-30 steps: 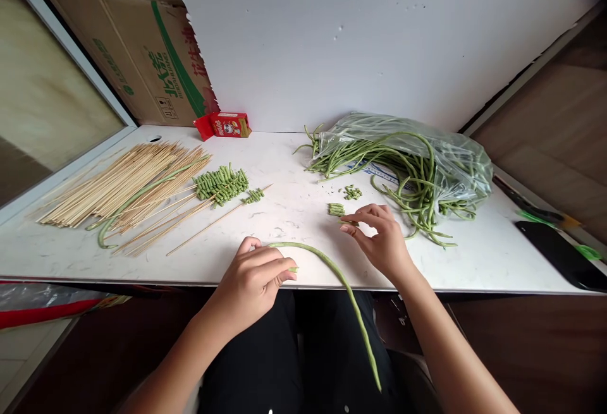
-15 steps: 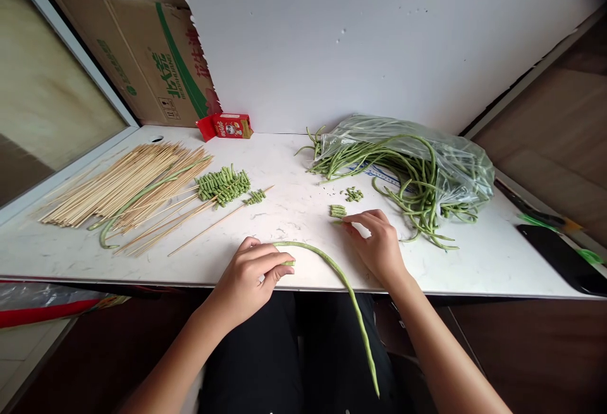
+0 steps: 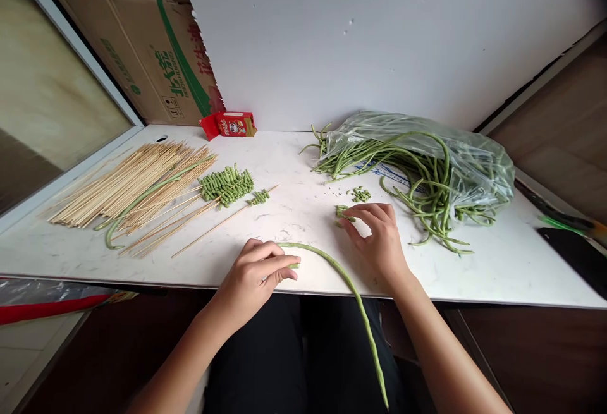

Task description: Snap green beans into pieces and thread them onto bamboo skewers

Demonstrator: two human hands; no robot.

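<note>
My left hand point(image 3: 260, 268) is closed around a long green bean point(image 3: 342, 271) close to the table's front edge. One cut end pokes out between its thumb and index finger; the rest arcs right and hangs over the edge. Thumb and index finger of my right hand point(image 3: 377, 237) pinch a short bean piece point(image 3: 349, 218) beside a small row of cut pieces point(image 3: 340, 210). Behind them lies a little heap of tiny bean bits point(image 3: 360, 194). Left of centre, a bamboo skewer point(image 3: 208, 232) carries several bean pieces point(image 3: 258, 197), next to a pile of loaded skewers point(image 3: 227, 184).
Many bare bamboo skewers point(image 3: 118, 186) lie at the left with one long bean across them. A clear plastic bag point(image 3: 478, 148) spills long beans point(image 3: 427, 180) at the right. A red box point(image 3: 237, 124) stands at the back; a black phone point(image 3: 571, 259) lies far right.
My right hand's fingertips have shifted slightly over the small row of cut pieces. My left hand keeps its hold on the long bean. The whole view has turned a little.
</note>
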